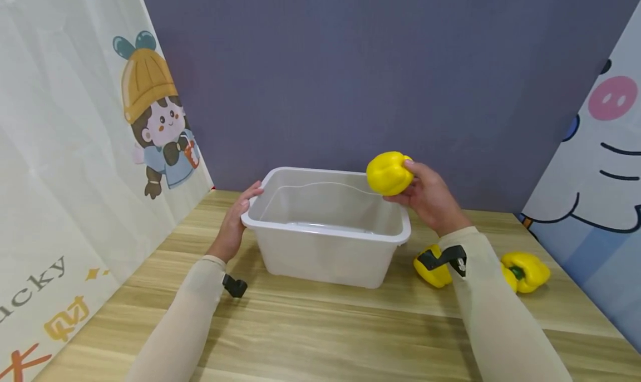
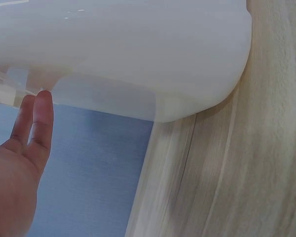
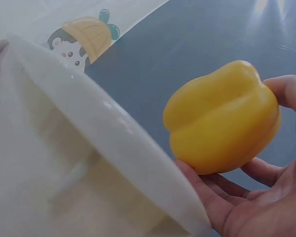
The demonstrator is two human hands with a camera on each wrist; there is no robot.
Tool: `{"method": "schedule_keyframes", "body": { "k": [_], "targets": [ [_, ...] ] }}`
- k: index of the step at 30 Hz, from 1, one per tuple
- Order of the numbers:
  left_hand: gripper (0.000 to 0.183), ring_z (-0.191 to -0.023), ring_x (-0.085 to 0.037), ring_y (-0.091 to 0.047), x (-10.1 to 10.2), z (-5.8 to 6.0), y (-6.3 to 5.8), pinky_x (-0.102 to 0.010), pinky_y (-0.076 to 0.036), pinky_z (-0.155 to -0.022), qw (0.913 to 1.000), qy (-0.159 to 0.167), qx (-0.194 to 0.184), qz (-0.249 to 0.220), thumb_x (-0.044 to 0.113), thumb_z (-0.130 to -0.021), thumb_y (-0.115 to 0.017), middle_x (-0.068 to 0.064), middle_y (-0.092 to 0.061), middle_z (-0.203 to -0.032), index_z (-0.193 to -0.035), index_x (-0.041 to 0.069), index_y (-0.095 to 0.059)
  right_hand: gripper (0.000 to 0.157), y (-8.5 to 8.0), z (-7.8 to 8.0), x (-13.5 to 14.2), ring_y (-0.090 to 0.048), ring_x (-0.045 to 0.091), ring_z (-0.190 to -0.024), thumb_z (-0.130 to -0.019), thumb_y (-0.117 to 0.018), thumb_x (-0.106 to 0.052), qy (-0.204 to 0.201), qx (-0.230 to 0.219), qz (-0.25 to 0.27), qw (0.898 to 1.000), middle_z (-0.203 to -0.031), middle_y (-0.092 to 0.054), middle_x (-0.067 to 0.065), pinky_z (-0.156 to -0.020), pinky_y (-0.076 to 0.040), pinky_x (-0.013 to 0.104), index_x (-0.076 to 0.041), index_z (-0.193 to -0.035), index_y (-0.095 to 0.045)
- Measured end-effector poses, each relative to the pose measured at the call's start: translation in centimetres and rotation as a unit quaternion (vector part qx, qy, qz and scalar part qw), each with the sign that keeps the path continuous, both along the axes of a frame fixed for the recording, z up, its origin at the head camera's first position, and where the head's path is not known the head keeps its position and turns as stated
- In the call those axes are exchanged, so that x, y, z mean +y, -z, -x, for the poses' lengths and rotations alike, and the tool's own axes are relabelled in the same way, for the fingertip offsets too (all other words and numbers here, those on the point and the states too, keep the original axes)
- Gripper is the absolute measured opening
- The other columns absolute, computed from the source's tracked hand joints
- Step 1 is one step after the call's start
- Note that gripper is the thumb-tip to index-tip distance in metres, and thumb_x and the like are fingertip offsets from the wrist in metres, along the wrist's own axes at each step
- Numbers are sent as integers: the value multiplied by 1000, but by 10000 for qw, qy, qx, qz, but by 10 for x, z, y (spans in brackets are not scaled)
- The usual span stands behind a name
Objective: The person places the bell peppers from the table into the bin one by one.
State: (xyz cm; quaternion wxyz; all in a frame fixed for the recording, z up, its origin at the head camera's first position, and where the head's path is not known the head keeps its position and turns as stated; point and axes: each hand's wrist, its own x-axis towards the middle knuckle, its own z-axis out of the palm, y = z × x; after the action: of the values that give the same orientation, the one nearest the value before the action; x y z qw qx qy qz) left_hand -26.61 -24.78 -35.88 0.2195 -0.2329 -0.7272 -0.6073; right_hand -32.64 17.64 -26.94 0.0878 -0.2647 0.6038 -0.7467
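A yellow bell pepper [image 1: 388, 174] is held up by my right hand [image 1: 429, 199], above the right end of a white plastic bin [image 1: 325, 256]. In the right wrist view the thumb lies on one end of the pepper [image 3: 222, 121] and the fingers support it from below. My left hand [image 1: 235, 220] rests against the bin's left end, its fingertips at the rim. The left wrist view shows the fingers of that hand [image 2: 19, 163] fairly straight, touching the bin wall [image 2: 138, 54].
Right of the bin, another yellow pepper [image 1: 434, 270] lies on the wooden table [image 1: 320, 332], partly behind my right wrist strap. More yellow pepper [image 1: 532, 272] with a green stem shows beyond the right sleeve. A grey-blue panel [image 1: 350, 76] stands behind, with printed sheets at both sides.
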Motion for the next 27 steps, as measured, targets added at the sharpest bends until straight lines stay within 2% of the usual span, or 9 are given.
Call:
{"method": "schedule_keyframes", "body": {
  "k": [11,19,23,27],
  "targets": [
    [51,-148,-24,-25,-2,1,2,-35,-33,-107,10000,-57,7,61,30,-108,-28,-6,-30,-162,-145,-2,-46,56,-6,7,-7,-66,28,-109,-101,-53,-47,63,-334,125,9993,-134,-57,12,-90,-53,43,-13,-145,-44],
    [53,-149,-23,-23,-3,1,5,-34,-31,-108,9999,-67,-64,106,32,-109,-27,-7,-29,-163,-145,-1,-46,57,-1,10,-11,-65,28,-107,-100,-57,-48,223,-684,144,9973,-135,-53,14,-90,-53,43,-14,-143,-44],
    [52,-148,-22,-24,-2,0,4,-35,-31,-108,9998,-99,-89,113,33,-109,-26,-2,-31,-162,-145,1,-47,57,-1,10,-13,-64,28,-108,-100,-55,-48,177,-605,138,9979,-135,-53,14,-90,-53,43,-13,-144,-44],
    [53,-148,-21,-25,-2,0,1,-35,-30,-109,9997,-131,-60,188,35,-109,-26,-2,-31,-162,-146,2,-47,55,-6,11,-16,-62,29,-107,-102,-53,-47,0,-539,134,9985,-133,-53,15,-90,-54,42,-12,-143,-45]
  ]
}}
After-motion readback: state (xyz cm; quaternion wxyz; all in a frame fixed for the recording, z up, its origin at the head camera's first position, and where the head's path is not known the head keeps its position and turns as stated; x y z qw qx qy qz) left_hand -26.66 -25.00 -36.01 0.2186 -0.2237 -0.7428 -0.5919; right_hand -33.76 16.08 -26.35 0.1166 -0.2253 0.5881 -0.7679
